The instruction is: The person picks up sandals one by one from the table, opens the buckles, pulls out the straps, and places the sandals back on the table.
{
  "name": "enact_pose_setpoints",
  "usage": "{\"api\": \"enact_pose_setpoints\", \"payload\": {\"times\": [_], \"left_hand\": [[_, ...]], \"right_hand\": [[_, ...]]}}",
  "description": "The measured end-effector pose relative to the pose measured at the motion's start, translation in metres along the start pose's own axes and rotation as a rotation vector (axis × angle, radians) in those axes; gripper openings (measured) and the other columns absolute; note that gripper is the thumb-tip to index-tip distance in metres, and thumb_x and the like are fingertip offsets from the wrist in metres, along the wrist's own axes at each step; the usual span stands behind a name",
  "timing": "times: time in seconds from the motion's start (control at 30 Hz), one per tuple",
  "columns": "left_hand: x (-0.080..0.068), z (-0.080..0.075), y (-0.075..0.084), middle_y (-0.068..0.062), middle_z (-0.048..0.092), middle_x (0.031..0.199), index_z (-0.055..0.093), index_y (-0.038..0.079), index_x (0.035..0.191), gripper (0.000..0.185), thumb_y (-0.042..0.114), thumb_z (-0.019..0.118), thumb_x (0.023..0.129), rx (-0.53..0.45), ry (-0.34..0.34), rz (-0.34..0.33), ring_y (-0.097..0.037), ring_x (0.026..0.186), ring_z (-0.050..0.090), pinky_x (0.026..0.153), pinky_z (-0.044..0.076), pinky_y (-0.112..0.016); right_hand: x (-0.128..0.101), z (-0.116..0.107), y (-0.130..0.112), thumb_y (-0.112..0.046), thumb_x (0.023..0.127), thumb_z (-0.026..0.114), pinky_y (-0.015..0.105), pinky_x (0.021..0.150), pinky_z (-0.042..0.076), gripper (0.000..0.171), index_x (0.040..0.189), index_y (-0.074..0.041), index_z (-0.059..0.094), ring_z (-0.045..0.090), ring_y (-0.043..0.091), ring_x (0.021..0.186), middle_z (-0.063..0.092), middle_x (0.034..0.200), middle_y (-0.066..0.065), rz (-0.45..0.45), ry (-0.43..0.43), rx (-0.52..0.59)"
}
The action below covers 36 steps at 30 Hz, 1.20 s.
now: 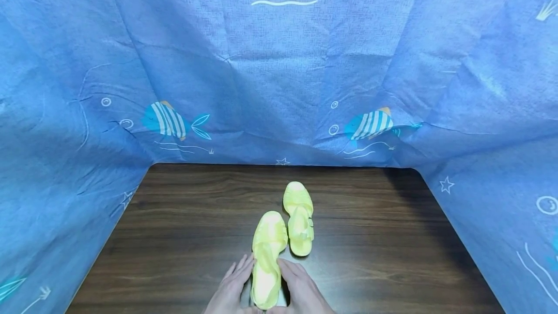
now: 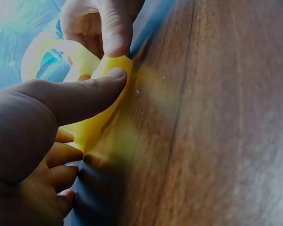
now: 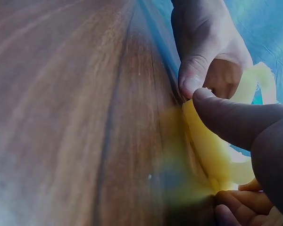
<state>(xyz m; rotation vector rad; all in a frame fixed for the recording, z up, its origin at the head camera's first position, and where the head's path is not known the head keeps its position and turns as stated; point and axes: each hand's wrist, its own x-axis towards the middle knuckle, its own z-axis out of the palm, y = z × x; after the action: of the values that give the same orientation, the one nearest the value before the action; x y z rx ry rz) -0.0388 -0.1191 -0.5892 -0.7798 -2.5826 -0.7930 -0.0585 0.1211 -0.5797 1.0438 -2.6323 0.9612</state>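
Presently, a pale-yellow, round-toed sandal (image 1: 271,230) of glossy, plastic-looking material is lying at the near middle of a dark brown wood-grain table (image 1: 183,227), toe pointing away from the person. The left hand (image 1: 233,283) is gripping its left side, fingers partly curled along it and thumb pressing at the heel; the right hand (image 1: 302,285) is gripping the opposite side likewise, the thumb tips nearly meeting. The views are not showing whether the sole is resting fully on the table. A matching pale-yellow buckled sandal (image 1: 298,200) is lying farther off, just right of the first, with neither hand touching it.

Judging by appearance, the held sandal is looking light and hard to damage, its sole flexible, its smooth surface possibly slipping a little. The sole's heel edges are presenting the soundest hold; the thin, curving strap (image 1: 273,263) is probably bending too readily.
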Motion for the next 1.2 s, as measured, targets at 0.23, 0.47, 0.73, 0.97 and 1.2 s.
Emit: {"api": "enact_pose_setpoints", "payload": {"times": [0.23, 0.47, 0.73, 0.97, 1.2], "left_hand": [[0.007, -0.014, 0.005, -0.028, 0.055, 0.150, 0.055, -0.010, 0.143, 0.104, 0.031, 0.100, 0.059, -0.163, -0.098, -0.160, -0.050, 0.135, 0.053, 0.104, 0.051, -0.058], [0.017, -0.025, 0.003, -0.026, 0.048, 0.157, 0.052, -0.006, 0.148, 0.102, 0.026, 0.098, 0.063, -0.217, -0.122, -0.261, -0.044, 0.144, 0.046, 0.111, 0.044, -0.060], [0.038, -0.027, -0.011, -0.025, 0.047, 0.157, 0.049, -0.008, 0.150, 0.101, 0.016, 0.097, 0.063, -0.234, -0.107, -0.312, -0.045, 0.146, 0.044, 0.115, 0.036, -0.061], [0.052, -0.025, -0.026, -0.022, 0.043, 0.162, 0.046, -0.009, 0.152, 0.098, 0.006, 0.096, 0.068, -0.241, -0.134, -0.397, -0.041, 0.149, 0.040, 0.121, 0.033, -0.056], [0.064, -0.021, -0.038, -0.024, 0.041, 0.162, 0.043, -0.010, 0.152, 0.096, 0.004, 0.093, 0.071, -0.244, -0.129, -0.383, -0.045, 0.149, 0.039, 0.121, 0.032, -0.059]], "right_hand": [[0.011, -0.001, -0.004, -0.052, 0.075, 0.092, 0.042, 0.103, 0.054, 0.101, 0.155, -0.011, 0.047, 0.059, 0.018, 0.129, 0.060, 0.146, 0.001, 0.021, -0.038, 0.068], [0.029, -0.001, -0.007, -0.045, 0.075, 0.094, 0.045, 0.105, 0.053, 0.104, 0.159, -0.015, 0.040, 0.057, 0.016, 0.133, 0.058, 0.148, -0.003, 0.033, -0.055, 0.081], [0.053, 0.002, -0.004, -0.025, 0.075, 0.096, 0.044, 0.110, 0.051, 0.107, 0.161, -0.006, 0.035, 0.057, 0.022, 0.136, 0.056, 0.153, 0.007, 0.079, -0.040, 0.111], [0.074, 0.004, 0.001, -0.023, 0.081, 0.092, 0.045, 0.118, 0.043, 0.107, 0.163, 0.002, 0.026, 0.047, 0.028, 0.146, 0.044, 0.162, 0.015, 0.153, -0.108, 0.102], [0.090, 0.007, 0.007, -0.019, 0.082, 0.091, 0.046, 0.119, 0.040, 0.110, 0.165, 0.002, 0.021, 0.044, 0.031, 0.148, 0.039, 0.166, 0.017, 0.174, -0.118, 0.081]]}}
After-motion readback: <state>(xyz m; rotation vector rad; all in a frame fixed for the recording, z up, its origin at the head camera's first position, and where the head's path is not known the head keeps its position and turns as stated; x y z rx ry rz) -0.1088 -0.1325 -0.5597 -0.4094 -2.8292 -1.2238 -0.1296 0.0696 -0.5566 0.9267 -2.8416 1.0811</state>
